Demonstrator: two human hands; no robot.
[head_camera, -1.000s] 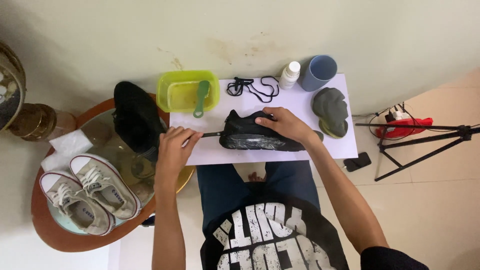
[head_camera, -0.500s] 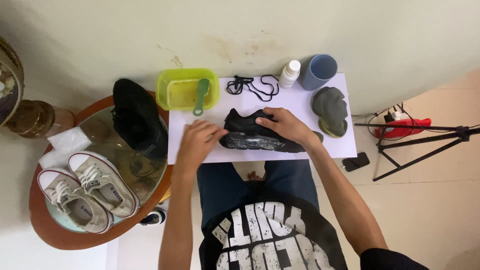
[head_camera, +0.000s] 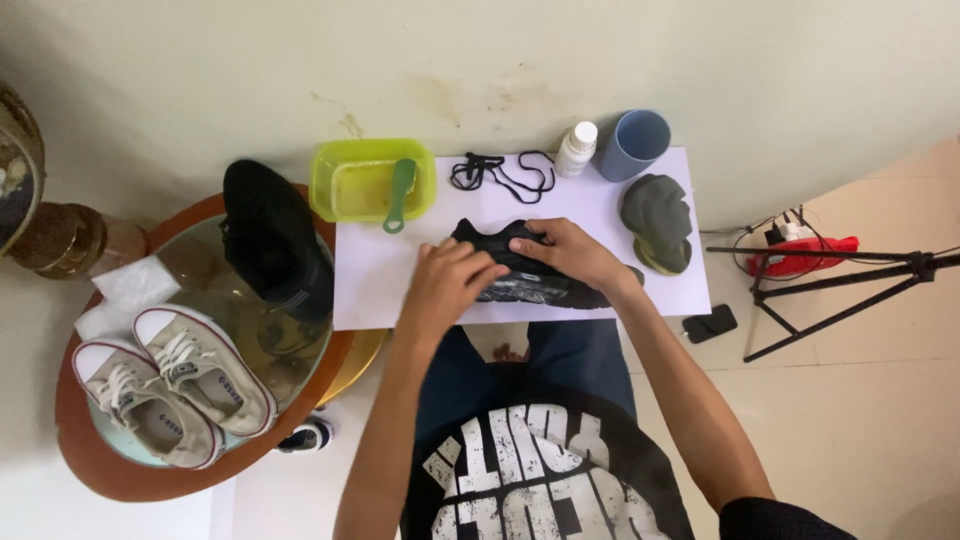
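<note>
A black shoe (head_camera: 545, 288) lies on its side on a white board (head_camera: 378, 272) across my lap. My right hand (head_camera: 572, 254) grips the upper middle of the shoe from above. Over the shoe's left end sits my left hand (head_camera: 450, 282), fingers curled onto it; whether it also holds something small is hidden. Loose black laces (head_camera: 500, 172) lie on the board just beyond the shoe.
On the board's far edge stand a green tub (head_camera: 340, 160) with a green-handled tool (head_camera: 398, 196), a white bottle (head_camera: 576, 150), a blue cup (head_camera: 634, 146) and a grey insole pile (head_camera: 656, 222). A round table (head_camera: 110, 470) on the left carries another black shoe (head_camera: 270, 240) and white sneakers (head_camera: 170, 385). A tripod (head_camera: 850, 290) stands on the right.
My left hand moved right, from the board's left part onto the shoe's left end. The right hand stayed on the shoe.
</note>
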